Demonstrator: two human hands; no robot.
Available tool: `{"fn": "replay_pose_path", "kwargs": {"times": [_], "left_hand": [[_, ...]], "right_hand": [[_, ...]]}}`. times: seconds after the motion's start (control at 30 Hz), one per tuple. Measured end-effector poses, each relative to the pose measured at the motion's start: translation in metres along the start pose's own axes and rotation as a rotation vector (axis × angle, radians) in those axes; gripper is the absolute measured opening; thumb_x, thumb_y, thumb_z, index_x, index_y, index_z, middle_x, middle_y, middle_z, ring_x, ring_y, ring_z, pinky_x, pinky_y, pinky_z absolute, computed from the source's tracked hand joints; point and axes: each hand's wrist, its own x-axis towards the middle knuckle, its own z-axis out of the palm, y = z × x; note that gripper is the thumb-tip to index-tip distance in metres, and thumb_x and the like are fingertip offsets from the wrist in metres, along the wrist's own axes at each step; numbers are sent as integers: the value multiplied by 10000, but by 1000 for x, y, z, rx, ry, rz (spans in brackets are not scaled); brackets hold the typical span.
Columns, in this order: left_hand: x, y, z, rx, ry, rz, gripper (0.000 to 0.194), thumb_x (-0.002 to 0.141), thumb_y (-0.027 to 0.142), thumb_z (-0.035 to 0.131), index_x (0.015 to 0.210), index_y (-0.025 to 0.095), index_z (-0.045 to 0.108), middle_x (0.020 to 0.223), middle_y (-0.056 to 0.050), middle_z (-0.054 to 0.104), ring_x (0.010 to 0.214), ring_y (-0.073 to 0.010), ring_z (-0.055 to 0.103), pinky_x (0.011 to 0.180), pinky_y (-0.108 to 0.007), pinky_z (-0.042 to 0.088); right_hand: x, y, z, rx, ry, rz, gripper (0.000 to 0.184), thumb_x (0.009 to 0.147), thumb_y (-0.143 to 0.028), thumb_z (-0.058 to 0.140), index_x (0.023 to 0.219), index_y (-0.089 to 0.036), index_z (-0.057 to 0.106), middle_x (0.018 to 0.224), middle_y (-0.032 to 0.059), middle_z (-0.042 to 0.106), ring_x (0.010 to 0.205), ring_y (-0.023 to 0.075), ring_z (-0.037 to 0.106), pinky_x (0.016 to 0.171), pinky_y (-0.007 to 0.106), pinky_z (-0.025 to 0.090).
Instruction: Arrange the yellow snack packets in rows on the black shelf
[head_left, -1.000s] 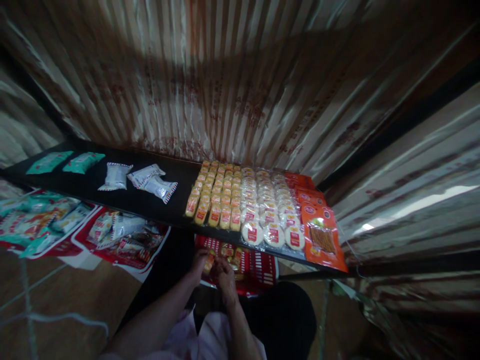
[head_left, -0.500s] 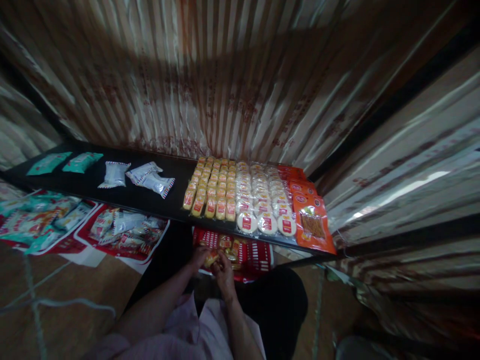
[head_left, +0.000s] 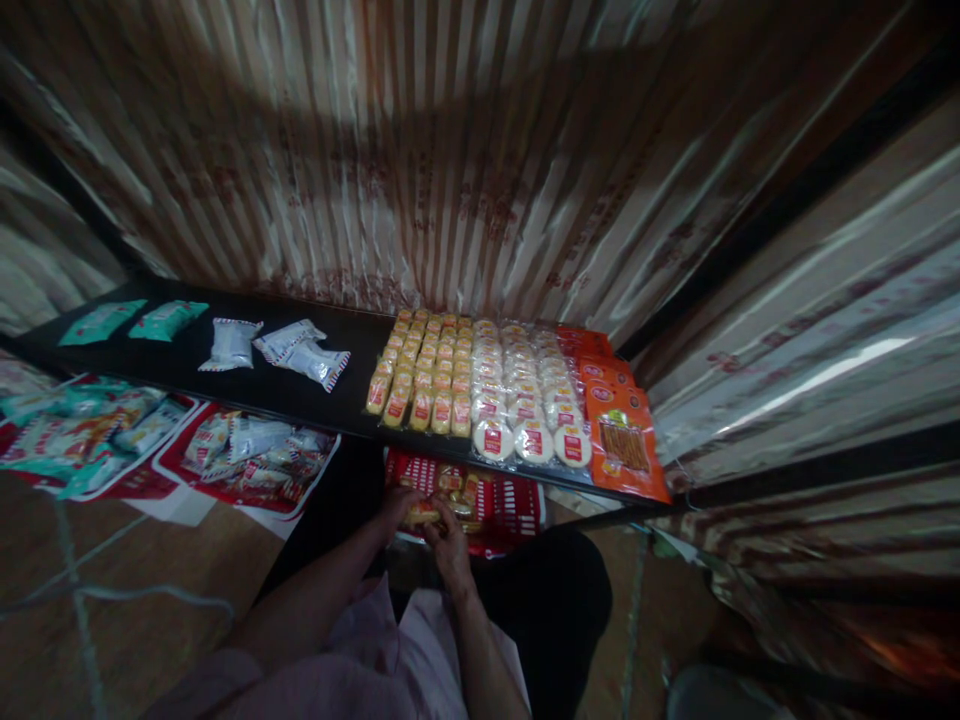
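Note:
Over a red basket (head_left: 517, 512), my left hand (head_left: 399, 510) and my right hand (head_left: 451, 548) pinch a small yellow wrapped cake (head_left: 421, 514) from its two ends. More yellow packs (head_left: 452, 480) lie inside that basket, partly hidden by the shelf edge. On the black shelf (head_left: 330, 412) just above, matching yellow wrapped cakes (head_left: 421, 400) stand in close rows. To their right come rows of round white wrapped biscuits (head_left: 493, 441), then orange snack bags (head_left: 622, 440) overlapping one another.
White-blue packets (head_left: 231, 345) and green packets (head_left: 169, 320) lie on the shelf's left part. Below are two more red baskets of mixed packets, one nearer (head_left: 259, 495) and one farther left (head_left: 142, 478). Striped sheeting (head_left: 450, 170) hangs behind; a dark frame bar (head_left: 780, 480) runs at right.
The yellow cake now lies more level between my fingers, and my left hand has dipped slightly toward the basket. The view has shifted a little; the shelf's goods stay as they were.

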Motion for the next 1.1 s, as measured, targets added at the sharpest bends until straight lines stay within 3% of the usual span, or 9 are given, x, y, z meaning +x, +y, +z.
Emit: {"fn": "replay_pose_path", "kwargs": {"times": [0.33, 0.43, 0.63, 0.77, 0.9, 1.1], "left_hand": [[4, -4, -5, -75, -53, -147, 261, 680, 361, 598, 765, 116, 629, 564, -21, 617, 463, -127, 550, 446, -215, 381], [5, -4, -6, -141, -84, -192, 305, 747, 410, 523, 747, 117, 608, 531, -28, 608, 389, -104, 504, 397, -195, 314], [5, -2, -5, -188, -70, -223, 365, 863, 407, 356, 742, 137, 569, 464, -21, 572, 355, -108, 488, 366, -189, 250], [6, -2, -5, -180, -62, -231, 351, 869, 406, 359, 796, 142, 579, 459, -10, 566, 338, -109, 462, 361, -197, 233], [8, -4, -6, -140, -75, -250, 403, 878, 419, 338, 724, 137, 580, 419, -2, 525, 308, -97, 407, 367, -204, 240], [8, -7, -7, -144, -116, -235, 409, 850, 435, 408, 669, 118, 592, 446, -15, 551, 355, -86, 449, 406, -192, 274]], "right_hand": [[-2, -4, -1, 120, 19, 103, 556, 652, -486, 642, 1100, -157, 658, 762, 45, 698, 717, 199, 627, 683, 321, 513], [-3, -8, -1, 199, 15, 133, 610, 640, -529, 653, 1114, -146, 649, 757, 51, 709, 655, 186, 621, 644, 311, 510], [-4, -10, -2, 155, 56, 149, 591, 626, -574, 649, 1036, -149, 677, 808, 66, 724, 739, 213, 651, 715, 334, 518], [-4, -13, -3, 119, 88, 113, 546, 633, -595, 635, 960, -161, 690, 887, 81, 729, 843, 233, 657, 798, 355, 506], [-6, -21, -5, 124, 72, 107, 527, 671, -589, 606, 949, -148, 684, 882, 90, 726, 843, 227, 653, 786, 335, 503], [-10, -28, -8, 159, 62, 129, 474, 713, -565, 585, 919, -150, 682, 866, 76, 720, 829, 217, 639, 762, 309, 490]]}}
